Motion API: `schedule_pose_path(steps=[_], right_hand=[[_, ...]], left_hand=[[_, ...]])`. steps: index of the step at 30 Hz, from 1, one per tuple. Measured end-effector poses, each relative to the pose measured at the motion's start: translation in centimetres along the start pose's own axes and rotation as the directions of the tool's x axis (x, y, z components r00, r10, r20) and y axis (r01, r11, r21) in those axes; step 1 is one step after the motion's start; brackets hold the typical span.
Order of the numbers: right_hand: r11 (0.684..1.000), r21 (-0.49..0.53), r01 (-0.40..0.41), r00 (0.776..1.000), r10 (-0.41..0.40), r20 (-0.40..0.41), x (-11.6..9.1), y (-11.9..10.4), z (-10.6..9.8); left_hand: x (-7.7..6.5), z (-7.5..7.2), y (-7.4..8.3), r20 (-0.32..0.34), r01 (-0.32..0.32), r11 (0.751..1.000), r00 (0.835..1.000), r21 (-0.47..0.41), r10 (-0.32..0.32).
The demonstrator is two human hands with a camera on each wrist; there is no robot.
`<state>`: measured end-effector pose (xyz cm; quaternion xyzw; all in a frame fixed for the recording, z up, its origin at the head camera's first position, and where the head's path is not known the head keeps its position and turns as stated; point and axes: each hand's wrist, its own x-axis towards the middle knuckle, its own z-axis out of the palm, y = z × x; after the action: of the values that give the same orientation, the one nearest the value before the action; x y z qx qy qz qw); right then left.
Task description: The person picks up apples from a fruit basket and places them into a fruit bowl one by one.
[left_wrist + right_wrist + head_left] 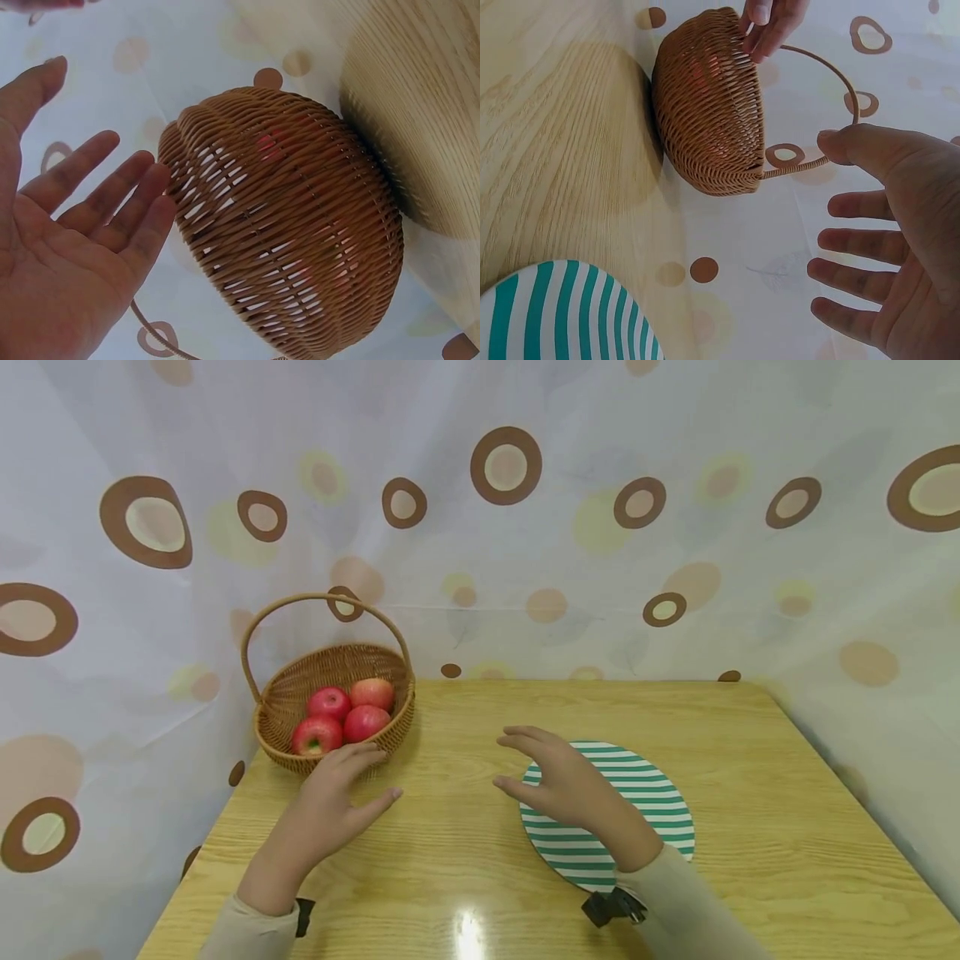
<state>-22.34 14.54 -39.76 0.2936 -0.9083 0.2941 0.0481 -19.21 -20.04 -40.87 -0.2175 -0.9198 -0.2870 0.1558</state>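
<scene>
A brown wicker basket (397,727) with a tall arched handle stands at the back left of the table, holding several red apples (365,723). My left hand (330,806) hovers at the basket's front rim, thumb spread and nothing held; whether the fingertips touch the wicker I cannot tell. In the left wrist view that hand (75,240) shows its palm beside the basket's woven side (292,225). Over a round green-and-white striped mat (645,810) my right hand (558,781) is held in the air, its fingers extended and grasping nothing.
The wooden table (457,827) reaches back to a pale curtain (570,552) with brown and yellow circles, which also hangs along both sides. A dark strap (615,907) sits at the right wrist.
</scene>
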Motion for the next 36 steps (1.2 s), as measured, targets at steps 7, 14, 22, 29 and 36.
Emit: schedule_pose_path(steps=[7, 14, 22, 29, 36], right_hand=[[1.000, -0.006, 0.004, 1.000, -0.004, 0.007, 0.8, 0.2, 0.5], [1.000, 0.003, 0.009, 1.000, -0.009, 0.008, 1.4, -0.1, 0.9], [0.999, -0.001, 0.041, 0.999, -0.041, -0.009, 2.2, -0.2, 1.4], [0.998, -0.017, 0.057, 0.998, -0.058, -0.018, 2.9, -0.6, 1.9], [0.999, -0.011, 0.047, 0.999, -0.047, 0.010, 3.6, -1.0, 2.7]], left_hand=[[-0.2, -0.6, 0.0, -0.018, 0.010, 1.000, 1.000, 0.007, -0.009], [-0.5, -0.8, -0.3, -0.068, -0.025, 1.000, 0.997, 0.017, 0.026], [-0.5, -1.0, -0.9, -0.165, -0.087, 0.995, 0.982, 0.047, 0.093], [-0.7, -1.4, -1.9, -0.227, -0.095, 0.993, 0.968, 0.076, 0.110], [-1.2, -1.7, -2.9, -0.254, -0.083, 0.992, 0.962, 0.092, 0.104]])
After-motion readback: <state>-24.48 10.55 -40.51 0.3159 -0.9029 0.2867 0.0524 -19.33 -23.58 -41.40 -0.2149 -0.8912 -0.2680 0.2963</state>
